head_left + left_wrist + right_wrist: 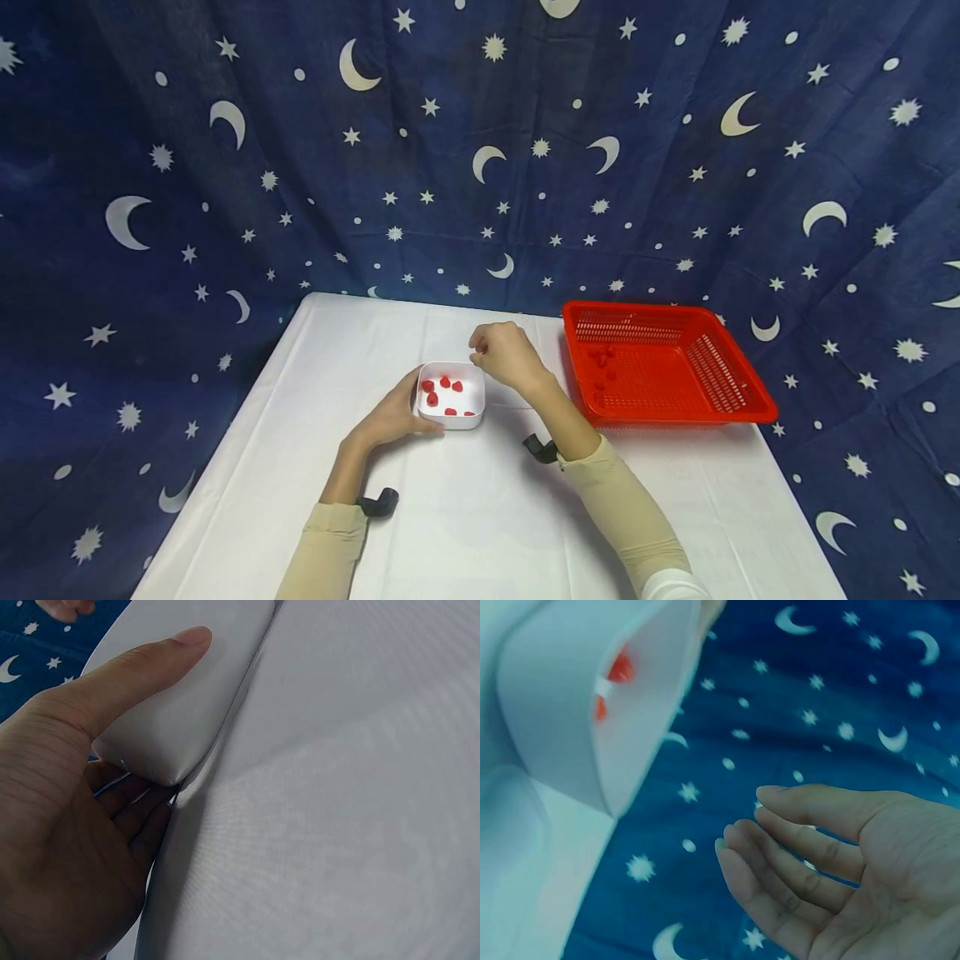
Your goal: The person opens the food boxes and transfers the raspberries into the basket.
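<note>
A white square container with rounded corners (463,422) stands on the table with several red raspberries (432,399) spread over its floor. My left hand (392,417) grips it from the left, the thumb along the near wall and the other fingers around the far side, as the left wrist view also shows. Above and just beyond the container's right rim is my right hand (508,356). In the right wrist view its fingers (780,900) are loosely bent and nothing lies between them.
A red plastic basket with perforated walls (682,387) sits at the right, with several raspberries (602,358) in its left part. White cloth (480,517) covers the table. Behind it hangs a dark blue curtain (450,167) with moons and stars.
</note>
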Demonstrator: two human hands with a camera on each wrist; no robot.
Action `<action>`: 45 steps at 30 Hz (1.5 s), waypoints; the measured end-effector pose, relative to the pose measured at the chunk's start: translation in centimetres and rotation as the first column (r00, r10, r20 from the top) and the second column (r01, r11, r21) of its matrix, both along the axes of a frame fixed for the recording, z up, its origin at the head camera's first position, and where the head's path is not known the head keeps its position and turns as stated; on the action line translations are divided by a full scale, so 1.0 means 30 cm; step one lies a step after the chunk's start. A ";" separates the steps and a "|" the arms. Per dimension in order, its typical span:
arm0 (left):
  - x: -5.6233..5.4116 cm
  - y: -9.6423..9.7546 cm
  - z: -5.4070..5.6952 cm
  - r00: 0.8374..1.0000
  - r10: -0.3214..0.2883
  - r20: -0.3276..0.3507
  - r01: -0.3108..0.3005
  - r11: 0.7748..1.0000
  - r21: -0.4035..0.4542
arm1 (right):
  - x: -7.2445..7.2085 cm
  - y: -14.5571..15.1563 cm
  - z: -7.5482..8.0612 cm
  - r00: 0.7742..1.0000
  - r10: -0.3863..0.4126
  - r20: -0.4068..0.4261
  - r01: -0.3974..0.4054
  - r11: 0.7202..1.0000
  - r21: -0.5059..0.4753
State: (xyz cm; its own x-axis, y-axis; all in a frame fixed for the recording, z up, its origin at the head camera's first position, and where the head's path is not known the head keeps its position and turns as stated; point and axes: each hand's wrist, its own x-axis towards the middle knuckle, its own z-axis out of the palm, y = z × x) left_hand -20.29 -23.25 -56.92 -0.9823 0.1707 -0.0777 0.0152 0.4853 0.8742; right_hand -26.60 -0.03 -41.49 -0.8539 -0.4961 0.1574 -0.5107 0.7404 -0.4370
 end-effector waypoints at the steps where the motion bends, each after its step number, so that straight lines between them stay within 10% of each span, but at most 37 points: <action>1: 0.000 0.000 -0.001 1.000 -0.004 -0.001 0.004 1.000 0.004 | 0.001 -0.010 -0.011 1.000 0.012 0.000 -0.012 1.000 0.018; 22: -0.003 -0.006 -0.009 0.999 -0.029 -0.038 0.030 0.999 0.036 | -0.027 -0.113 -0.254 0.992 0.125 0.021 -0.127 0.960 0.250; 45: -0.005 -0.001 -0.007 0.999 -0.014 -0.034 0.015 1.000 0.015 | -0.028 -0.131 -0.310 0.984 0.141 -0.107 -0.111 0.961 0.253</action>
State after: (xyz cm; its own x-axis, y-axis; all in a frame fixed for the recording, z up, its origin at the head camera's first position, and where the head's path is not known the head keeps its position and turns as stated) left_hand -20.45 -23.27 -57.13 -0.9817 0.1858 -0.0421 0.0515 0.4716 0.8803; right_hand -27.43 -3.96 -50.80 -0.7637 -0.6349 0.1169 -0.6450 0.7431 -0.1782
